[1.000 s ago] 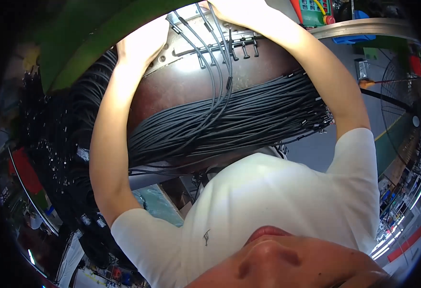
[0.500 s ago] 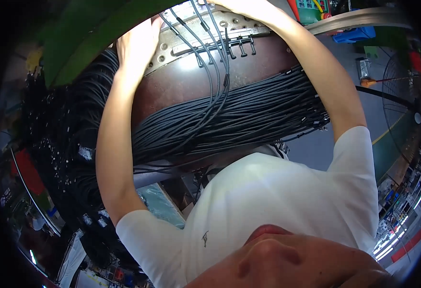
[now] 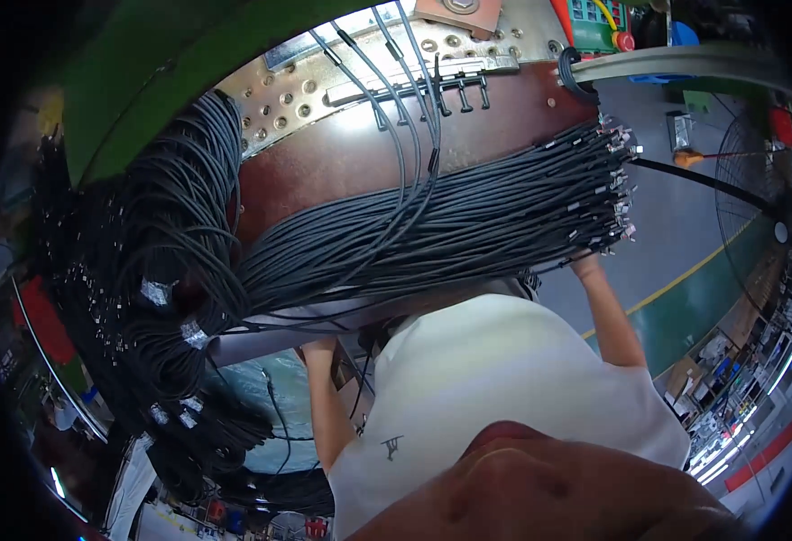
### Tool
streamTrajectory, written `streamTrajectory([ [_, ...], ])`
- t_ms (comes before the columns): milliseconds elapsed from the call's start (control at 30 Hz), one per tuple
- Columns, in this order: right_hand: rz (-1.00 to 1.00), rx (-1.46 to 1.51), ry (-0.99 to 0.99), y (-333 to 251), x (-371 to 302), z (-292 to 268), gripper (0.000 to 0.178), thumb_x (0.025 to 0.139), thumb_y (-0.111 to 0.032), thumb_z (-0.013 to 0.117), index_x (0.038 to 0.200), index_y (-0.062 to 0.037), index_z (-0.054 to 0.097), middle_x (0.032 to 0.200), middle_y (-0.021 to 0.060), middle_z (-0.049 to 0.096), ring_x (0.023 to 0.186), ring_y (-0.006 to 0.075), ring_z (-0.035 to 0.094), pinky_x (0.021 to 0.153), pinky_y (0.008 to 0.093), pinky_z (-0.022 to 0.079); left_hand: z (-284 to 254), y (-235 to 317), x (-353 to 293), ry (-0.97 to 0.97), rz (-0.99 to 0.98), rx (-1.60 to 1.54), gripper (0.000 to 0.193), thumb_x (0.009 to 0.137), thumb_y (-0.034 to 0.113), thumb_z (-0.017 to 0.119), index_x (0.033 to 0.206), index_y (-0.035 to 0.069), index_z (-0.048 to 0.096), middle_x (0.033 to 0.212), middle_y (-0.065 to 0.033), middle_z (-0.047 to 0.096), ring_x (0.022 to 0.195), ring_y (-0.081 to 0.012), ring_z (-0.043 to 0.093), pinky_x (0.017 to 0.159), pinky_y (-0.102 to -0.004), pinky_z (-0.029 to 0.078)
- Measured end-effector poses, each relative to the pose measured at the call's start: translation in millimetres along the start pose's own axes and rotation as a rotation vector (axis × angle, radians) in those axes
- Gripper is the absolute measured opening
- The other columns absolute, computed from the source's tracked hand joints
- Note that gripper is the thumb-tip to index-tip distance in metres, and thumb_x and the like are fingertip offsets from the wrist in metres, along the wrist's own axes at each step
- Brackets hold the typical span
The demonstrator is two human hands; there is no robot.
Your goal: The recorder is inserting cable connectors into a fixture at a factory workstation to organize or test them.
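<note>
A thick bundle of black cables (image 3: 468, 221) lies across the reddish-brown tabletop (image 3: 324, 162), its metal-tipped connector ends (image 3: 626, 180) gathered on the right. My right hand (image 3: 585, 263) is at the lower corner of those ends, with its fingers mostly hidden behind the cables. Below the table's near edge is my left hand (image 3: 320, 344), and its fingers cannot be made out. Several single cables (image 3: 396, 135) run from the bundle up over a black pegged holder (image 3: 432, 95) on the perforated metal plate (image 3: 288, 99), away from both hands.
A green machine body (image 3: 188, 54) overhangs the far left. More coiled cables (image 3: 188, 162) hang off the table's left side. At the far right are a control box with a red button (image 3: 624, 41), a curved metal rail (image 3: 685, 65) and a fan (image 3: 766, 207).
Both hands have left the metal plate at the far side and come down towards my body. The left is now below the table edge, the right beside the cable ends.
</note>
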State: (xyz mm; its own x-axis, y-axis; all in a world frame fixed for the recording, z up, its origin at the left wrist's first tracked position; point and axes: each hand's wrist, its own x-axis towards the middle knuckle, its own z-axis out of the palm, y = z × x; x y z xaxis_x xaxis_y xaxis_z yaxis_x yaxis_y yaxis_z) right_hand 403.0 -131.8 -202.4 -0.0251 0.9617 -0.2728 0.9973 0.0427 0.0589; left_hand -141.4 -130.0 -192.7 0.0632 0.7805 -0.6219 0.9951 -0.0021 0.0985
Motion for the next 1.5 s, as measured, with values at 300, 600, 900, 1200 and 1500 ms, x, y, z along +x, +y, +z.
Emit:
streamTrajectory([
  [300,0.007,0.55,0.018,-4.1,13.2,25.4,0.04,0.082,-0.009,0.053,0.123,-0.0062,0.054,0.128,0.0174,0.05,0.121,0.0346,0.043,0.105,0.0418,0.031,-18.0,21.1,15.8,-0.108,0.01,0.357,0.051,0.09,0.037,0.041,0.131,0.007,0.048,0.136,-0.0162,0.044,0.126,-0.0331,0.04,0.105,-0.0499,0.029],
  [600,0.018,0.688,0.114,-22.9,25.8,-2.8,0.033,0.087,-0.009,0.048,0.119,-0.0061,0.057,0.122,0.0159,0.055,0.117,0.0325,0.048,0.099,0.0387,0.037,3.2,5.5,17.9,0.102,0.083,0.441,0.048,0.089,0.031,0.042,0.129,0.005,0.05,0.136,-0.017,0.044,0.125,-0.0352,0.041,0.103,-0.053,0.03],
  [900,0.337,0.8,0.31,27.7,31.2,-83.6,0.029,0.086,-0.003,0.048,0.113,-0.0016,0.058,0.114,0.0142,0.06,0.107,0.0281,0.055,0.095,0.0358,0.04,-143.3,94.1,-40.6,-0.434,0.246,-0.258,0.04,0.091,0.031,0.043,0.118,0.004,0.056,0.109,-0.0208,0.061,0.099,-0.0346,0.06,0.088,-0.0381,0.046],
  [1200,-0.658,0.4,0.596,-117.2,200.3,-230.9,0.026,0.079,-0.02,0.065,0.101,-0.0055,0.063,0.103,0.012,0.06,0.101,0.0279,0.055,0.084,0.0388,0.047,-200.6,241.8,14.6,0.4,1.138,-0.541,0.065,0.082,0.029,0.063,0.134,0.001,0.037,0.142,-0.0163,0.033,0.132,-0.0328,0.032,0.106,-0.0481,0.027],
  [1500,-0.595,0.397,0.497,-77.2,189.4,-211.0,0.022,0.076,-0.02,0.067,0.09,-0.0065,0.057,0.088,0.0075,0.054,0.089,0.0271,0.054,0.078,0.0379,0.044,-216.3,139.1,40.1,0.67,0.621,-0.04,0.037,0.077,0.027,0.067,0.109,0.01,0.062,0.116,-0.0091,0.056,0.106,-0.0272,0.053,0.092,-0.0408,0.041],
])
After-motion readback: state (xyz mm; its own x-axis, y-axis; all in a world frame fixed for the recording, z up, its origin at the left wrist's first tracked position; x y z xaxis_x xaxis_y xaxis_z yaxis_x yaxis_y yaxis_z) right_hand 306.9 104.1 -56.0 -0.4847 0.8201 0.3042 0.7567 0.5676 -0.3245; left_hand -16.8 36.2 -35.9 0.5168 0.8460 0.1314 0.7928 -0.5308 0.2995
